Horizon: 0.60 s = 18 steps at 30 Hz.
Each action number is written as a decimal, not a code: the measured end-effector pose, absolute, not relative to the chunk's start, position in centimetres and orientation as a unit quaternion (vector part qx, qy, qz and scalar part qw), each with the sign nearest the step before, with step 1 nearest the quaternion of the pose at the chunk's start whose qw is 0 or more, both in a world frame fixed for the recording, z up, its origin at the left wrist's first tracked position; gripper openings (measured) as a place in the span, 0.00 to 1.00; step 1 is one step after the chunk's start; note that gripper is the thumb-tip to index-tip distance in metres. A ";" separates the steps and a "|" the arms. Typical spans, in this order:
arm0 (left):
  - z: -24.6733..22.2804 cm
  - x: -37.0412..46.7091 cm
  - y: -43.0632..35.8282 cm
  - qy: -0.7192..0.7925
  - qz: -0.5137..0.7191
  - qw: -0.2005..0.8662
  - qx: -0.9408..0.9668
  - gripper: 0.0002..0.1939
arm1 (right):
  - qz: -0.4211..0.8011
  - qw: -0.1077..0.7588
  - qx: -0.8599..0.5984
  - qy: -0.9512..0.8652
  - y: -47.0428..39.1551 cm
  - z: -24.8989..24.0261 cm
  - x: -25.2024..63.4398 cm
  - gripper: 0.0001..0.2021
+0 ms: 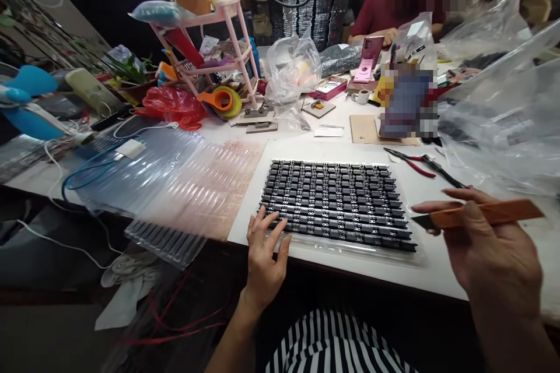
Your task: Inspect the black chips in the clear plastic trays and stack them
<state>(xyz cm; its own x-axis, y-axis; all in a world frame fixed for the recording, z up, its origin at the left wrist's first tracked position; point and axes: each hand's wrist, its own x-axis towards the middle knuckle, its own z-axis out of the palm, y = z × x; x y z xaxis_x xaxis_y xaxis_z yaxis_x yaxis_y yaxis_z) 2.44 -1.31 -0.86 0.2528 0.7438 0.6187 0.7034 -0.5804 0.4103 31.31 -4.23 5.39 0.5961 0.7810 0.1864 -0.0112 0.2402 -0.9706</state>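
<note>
Rows of black circuit boards (332, 198) lie side by side in a clear plastic tray (371, 255) on the white table. My left hand (266, 250) rests at the lower left corner of the rows, fingers spread, its fingertips touching the nearest boards. Off the tray's right side, my right hand (490, 239) is wrapped round an orange-handled tool (503, 213). The tool's dark tip points left toward the ends of the boards. Whether that tip touches them is hard to tell.
Pliers (415, 164) lie behind the tray at the right. Stacked clear trays (175, 169) cover the left side. Behind stand a pink rack (238, 41), plastic bags (293, 67) and a phone on a holder (371, 55). Another person (376, 11) sits across the table.
</note>
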 end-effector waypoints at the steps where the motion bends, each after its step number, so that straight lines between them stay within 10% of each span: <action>1: -0.9 2.5 -1.2 0.457 0.407 0.024 0.791 0.17 | 0.307 0.679 -0.552 -0.374 -3.9 5.5 30.8 0.10; 8: -1.2 2.3 -0.5 0.444 0.375 0.014 0.814 0.20 | 0.477 0.491 -0.488 -0.542 0.4 6.8 25.2 0.15; 18: -1.3 1.8 -0.5 0.412 0.321 0.022 0.853 0.17 | 0.517 0.464 -0.442 -0.568 5.3 4.6 19.4 0.35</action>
<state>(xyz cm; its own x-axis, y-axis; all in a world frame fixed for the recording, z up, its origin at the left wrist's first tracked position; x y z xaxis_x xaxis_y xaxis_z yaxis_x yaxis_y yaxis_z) 1.83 -0.54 -1.27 0.4552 0.7160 0.5293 0.6881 -0.6601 0.3012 19.41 5.30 4.60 -0.1791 0.9813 0.0698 0.0215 0.0749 -0.9970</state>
